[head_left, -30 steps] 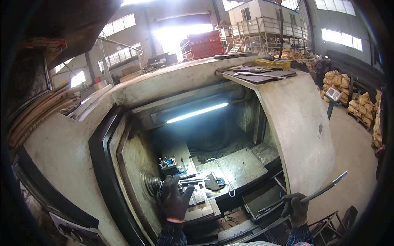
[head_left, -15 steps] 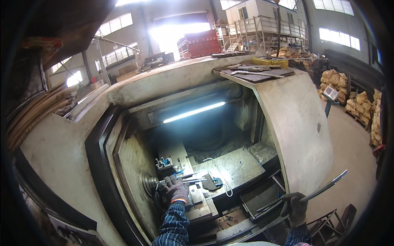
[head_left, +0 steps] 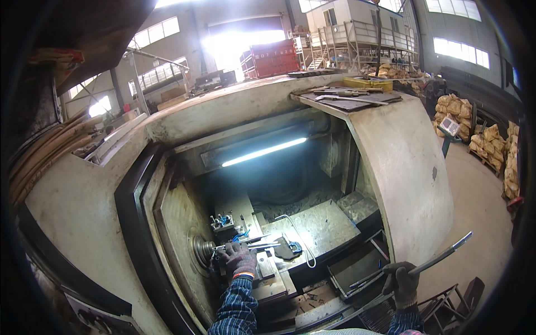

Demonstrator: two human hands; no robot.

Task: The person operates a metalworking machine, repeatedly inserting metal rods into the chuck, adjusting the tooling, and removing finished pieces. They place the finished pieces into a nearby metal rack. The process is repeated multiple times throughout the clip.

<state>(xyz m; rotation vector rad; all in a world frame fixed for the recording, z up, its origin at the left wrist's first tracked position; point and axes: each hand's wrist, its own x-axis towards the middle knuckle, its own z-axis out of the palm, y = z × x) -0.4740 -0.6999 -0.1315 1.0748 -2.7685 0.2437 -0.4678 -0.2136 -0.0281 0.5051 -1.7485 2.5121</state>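
Note:
My left hand [head_left: 240, 260], in a grey knitted glove with an orange-edged cuff, is inside the machine beside the round spindle chuck [head_left: 202, 249]. Its fingers are closed about a slim metal rod [head_left: 267, 245] that lies level and points right, away from the chuck. At the lower right, outside the opening, my right hand [head_left: 401, 283] wears a dark glove and grips a long grey metal bar [head_left: 441, 260]. The bar slants up to the right and has a shiny end. Small tool blocks with blue parts [head_left: 222, 221] stand just beyond my left hand.
A flat metal cover [head_left: 324, 224] carries a bent white rod [head_left: 301, 237] and a dark pad with a blue ring piece [head_left: 287, 249]. A lit tube lamp [head_left: 264, 153] crosses the back. The pale machine housing [head_left: 402, 167] borders the opening; wrapped bundles [head_left: 455, 109] stand beyond.

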